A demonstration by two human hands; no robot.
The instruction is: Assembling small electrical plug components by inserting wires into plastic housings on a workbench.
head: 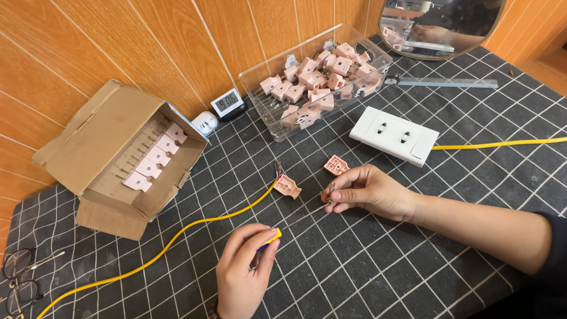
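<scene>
Yellow-handled screwdriver [270, 238] pinched in left hand [243, 273], near edge; right hand [366, 192] pinching small metal prong [328, 192] w/ fingertips. Light, tiny, prob slippery, so best gripped by flat sides. Pink plug half [287, 186] on yellow cable [177, 236] just beyond

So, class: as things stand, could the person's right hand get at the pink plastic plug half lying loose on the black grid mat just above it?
Probably yes: the pink plastic plug half lies just beyond the right hand, nothing between them, though its fingers already pinch a small metal part.
</scene>
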